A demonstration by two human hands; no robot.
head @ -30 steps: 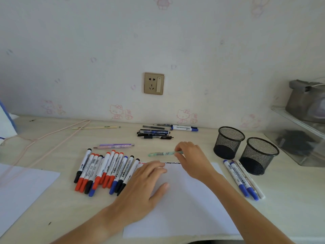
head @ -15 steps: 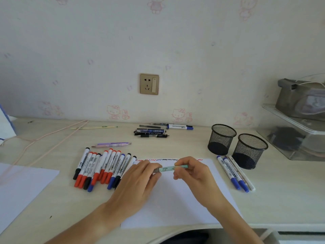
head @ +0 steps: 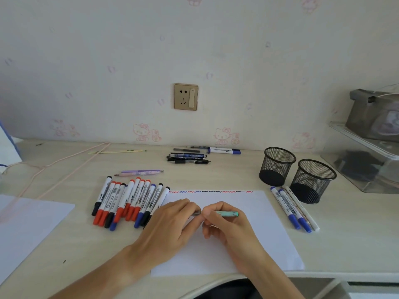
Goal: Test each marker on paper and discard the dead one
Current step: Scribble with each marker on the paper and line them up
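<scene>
A light green pen (head: 227,213) lies level above the white test paper (head: 265,223), held at both ends. My right hand (head: 226,225) grips its barrel, and my left hand (head: 172,223) pinches its left end, which is hidden by my fingers. Red, blue and black squiggles (head: 211,191) run along the paper's far edge. A row of several red, blue and black markers (head: 129,201) lies left of the paper. Three markers (head: 291,209) lie to its right.
Two black mesh pen cups (head: 277,167) (head: 313,180) stand at the right. Several pens (head: 187,157) and a blue marker (head: 224,150) lie near the wall. A purple pen (head: 140,172), another paper sheet (head: 28,229), a pink cord (head: 64,165) and clear trays (head: 367,160) are around.
My right hand picked the green pen up from the desk beyond the paper and brought it over the sheet. My left hand lifted off the paper and took hold of the pen's left end.
</scene>
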